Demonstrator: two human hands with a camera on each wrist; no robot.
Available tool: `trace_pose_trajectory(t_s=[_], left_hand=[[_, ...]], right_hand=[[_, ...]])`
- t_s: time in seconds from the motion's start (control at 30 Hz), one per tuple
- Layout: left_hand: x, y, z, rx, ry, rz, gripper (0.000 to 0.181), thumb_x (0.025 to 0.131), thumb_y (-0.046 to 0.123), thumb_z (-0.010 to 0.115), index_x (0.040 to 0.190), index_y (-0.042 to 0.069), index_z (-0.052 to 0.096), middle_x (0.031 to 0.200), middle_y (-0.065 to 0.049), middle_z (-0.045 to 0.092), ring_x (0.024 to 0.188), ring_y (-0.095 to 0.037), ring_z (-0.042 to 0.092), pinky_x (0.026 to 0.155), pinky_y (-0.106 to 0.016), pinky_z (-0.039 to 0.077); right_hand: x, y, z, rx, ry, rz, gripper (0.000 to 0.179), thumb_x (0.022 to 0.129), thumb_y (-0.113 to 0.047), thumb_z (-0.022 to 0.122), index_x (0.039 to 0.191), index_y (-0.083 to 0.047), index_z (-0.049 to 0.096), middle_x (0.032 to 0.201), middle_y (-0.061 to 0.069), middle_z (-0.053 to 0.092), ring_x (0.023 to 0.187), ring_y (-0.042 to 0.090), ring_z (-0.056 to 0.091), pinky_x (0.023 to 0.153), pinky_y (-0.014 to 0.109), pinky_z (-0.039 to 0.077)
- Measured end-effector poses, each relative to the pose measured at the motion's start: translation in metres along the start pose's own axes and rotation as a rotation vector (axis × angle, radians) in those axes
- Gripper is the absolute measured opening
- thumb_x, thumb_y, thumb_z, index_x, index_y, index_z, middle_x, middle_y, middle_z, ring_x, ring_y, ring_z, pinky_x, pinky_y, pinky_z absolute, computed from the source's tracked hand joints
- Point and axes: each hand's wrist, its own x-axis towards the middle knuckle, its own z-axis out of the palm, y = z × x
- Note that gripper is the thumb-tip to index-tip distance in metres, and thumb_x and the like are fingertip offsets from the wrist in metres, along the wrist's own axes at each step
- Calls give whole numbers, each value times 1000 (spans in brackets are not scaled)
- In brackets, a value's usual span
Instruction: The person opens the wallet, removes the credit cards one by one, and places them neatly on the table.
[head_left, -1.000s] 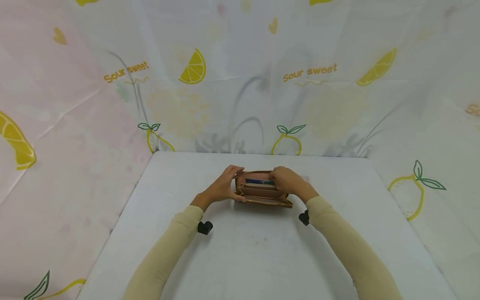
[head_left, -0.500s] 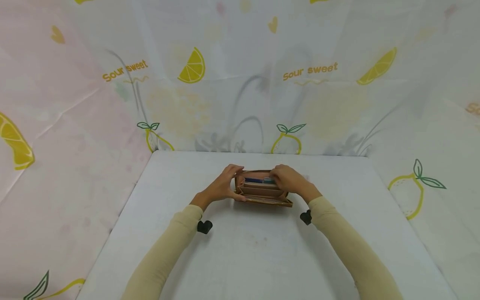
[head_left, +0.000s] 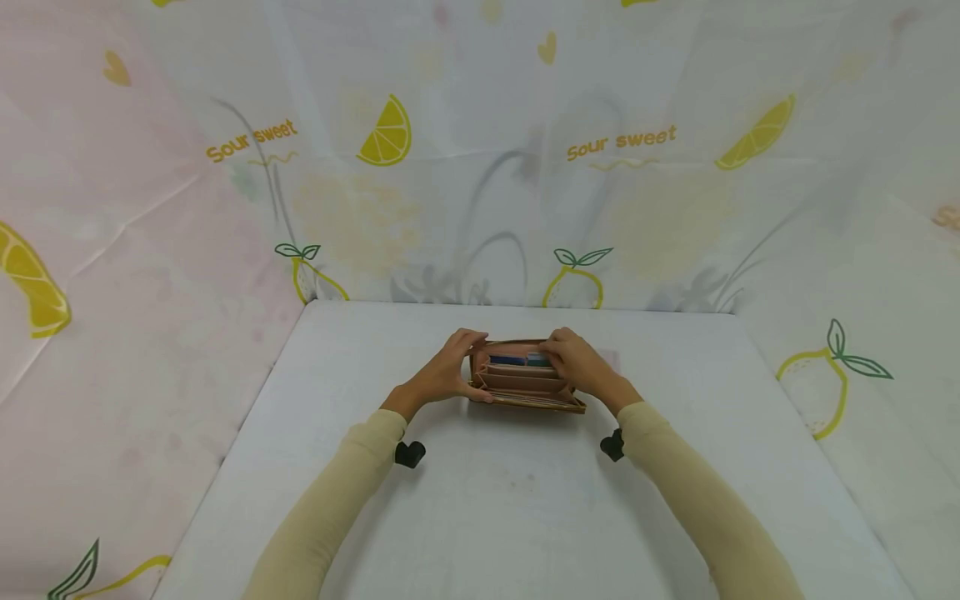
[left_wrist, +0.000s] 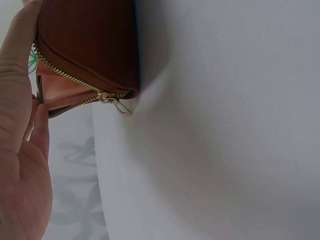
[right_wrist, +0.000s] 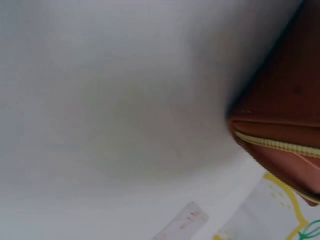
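A brown zip-around wallet [head_left: 522, 384] stands unzipped on the white table, its pink-tan compartments facing me. The left hand [head_left: 444, 372] grips its left end, thumb along the front edge and fingers at the back edge. In the left wrist view a gold zipper pull [left_wrist: 109, 98] hangs at the wallet's corner, near that hand. A dark blue card [head_left: 507, 361] stands in a rear pocket. Beside it a teal and pale card [head_left: 537, 359] shows, pinched at its upper right by the curled fingers of the right hand [head_left: 581, 363]. Those fingertips are partly hidden.
A pale pinkish flat strip [right_wrist: 182, 222] with red marks lies on the table, just beyond the right hand. The white tabletop [head_left: 480, 500] runs back to a lemon-printed curtain [head_left: 465, 208], which also rises at both sides.
The right hand has risen slightly, and more of the teal and pale card shows above its pocket. The left hand and the wallet have stayed in place.
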Motion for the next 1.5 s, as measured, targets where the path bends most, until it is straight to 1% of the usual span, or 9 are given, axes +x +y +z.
trace_pose_trajectory(t_s=[0.3,0.53,0.73,0.87,0.93,1.07,1.23,1.37,1.5], left_hand=[[0,2,-2,5,-1,-8,108,64,47,89,148,7,34,139,-12,37,125,-21,40,105,-38,39],[-1,1,0,9,-4,-3,108,64,47,89,148,7,34,139,-10,37,125,-21,40,105,-37,39],[-1,4,0,0,-9,4,108,64,45,90,148,6,34,138,-12,37,124,-21,42,105,-38,40],[-1,5,0,12,-12,9,109,64,47,89,148,6,34,139,-13,37,124,-22,41,104,-40,40],[-1,5,0,17,-9,8,109,64,47,89,149,7,34,139,-13,37,125,-22,40,104,-41,40],[0,5,-1,16,-7,11,109,64,45,90,148,6,34,139,-16,38,124,-23,40,104,-43,40],[1,4,-1,17,-18,9,108,65,48,89,148,7,34,139,-18,38,123,-22,40,104,-41,40],[1,4,-1,23,-15,10,109,64,49,88,148,7,34,139,-13,38,123,-21,41,104,-41,40],[1,4,-2,27,-12,16,109,64,48,89,148,7,34,138,-12,38,123,-22,41,104,-42,40]], right_hand=[[10,-8,-14,-61,-120,51,18,94,-2,63,109,-2,72,88,5,63,84,21,61,78,38,52],[10,-7,-20,-28,-101,90,17,92,-1,65,107,-2,74,94,7,67,89,23,63,81,38,52],[6,-8,-24,1,-86,79,17,92,0,65,106,-1,74,95,8,67,89,23,63,79,39,52],[7,-8,-27,-4,6,57,16,92,3,64,104,1,74,92,10,68,86,24,63,77,38,53],[8,-8,-30,16,65,39,16,91,5,63,103,2,73,91,12,68,85,25,64,76,38,53],[8,-6,-36,85,151,51,15,91,4,64,101,1,74,91,13,70,81,25,65,72,39,54],[2,1,-40,162,255,132,12,90,-2,69,99,0,76,91,12,71,79,23,67,70,40,55],[-5,7,-43,226,328,195,13,89,-3,71,99,2,75,95,15,72,83,27,69,72,42,56],[-13,15,-46,296,373,327,15,89,-4,71,101,2,75,99,16,72,86,30,69,70,40,56]])
